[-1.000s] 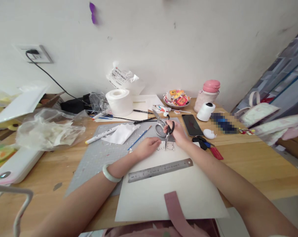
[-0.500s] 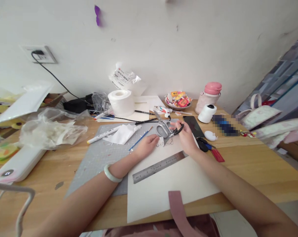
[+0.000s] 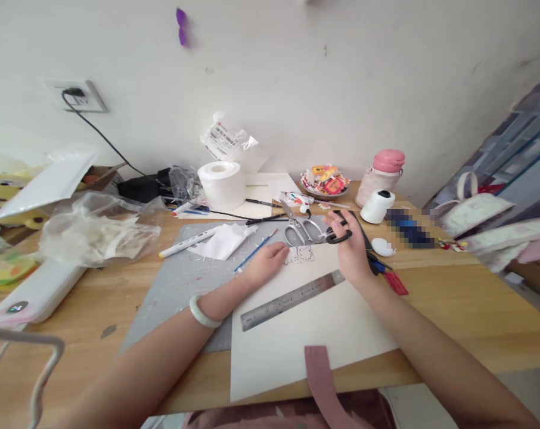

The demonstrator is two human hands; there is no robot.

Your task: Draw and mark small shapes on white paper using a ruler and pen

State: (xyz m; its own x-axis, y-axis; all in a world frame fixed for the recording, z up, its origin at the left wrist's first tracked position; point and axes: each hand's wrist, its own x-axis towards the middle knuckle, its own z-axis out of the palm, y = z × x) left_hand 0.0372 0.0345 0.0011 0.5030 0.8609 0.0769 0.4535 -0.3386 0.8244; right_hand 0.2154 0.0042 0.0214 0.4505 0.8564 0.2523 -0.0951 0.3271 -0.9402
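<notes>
My right hand [image 3: 353, 247] has its fingers in the black handles of a pair of small scissors [image 3: 338, 237], whose blades point left above the paper. My left hand [image 3: 267, 265], fingers curled together, grips the upper left edge of a large white paper sheet [image 3: 288, 351]. Two small outlined shapes [image 3: 299, 255] are drawn on the sheet beside my left fingertips. Just beyond them lies a second pair of scissors, silver [image 3: 297, 226]. A steel ruler [image 3: 290, 300] rests slantwise across the sheet.
A grey cutting mat [image 3: 171, 292] lies under the sheet. A white marker [image 3: 189, 241], a tissue [image 3: 223, 241] and a blue brush [image 3: 256, 250] are on it. Behind stand a white roll [image 3: 222, 186], a candy bowl [image 3: 324, 181], a thread cone [image 3: 377, 206] and a pink bottle [image 3: 381, 173].
My right hand has moved right with the small scissors, drawing their blades away from the drawn shapes, which now show more fully. My left hand stays in place.
</notes>
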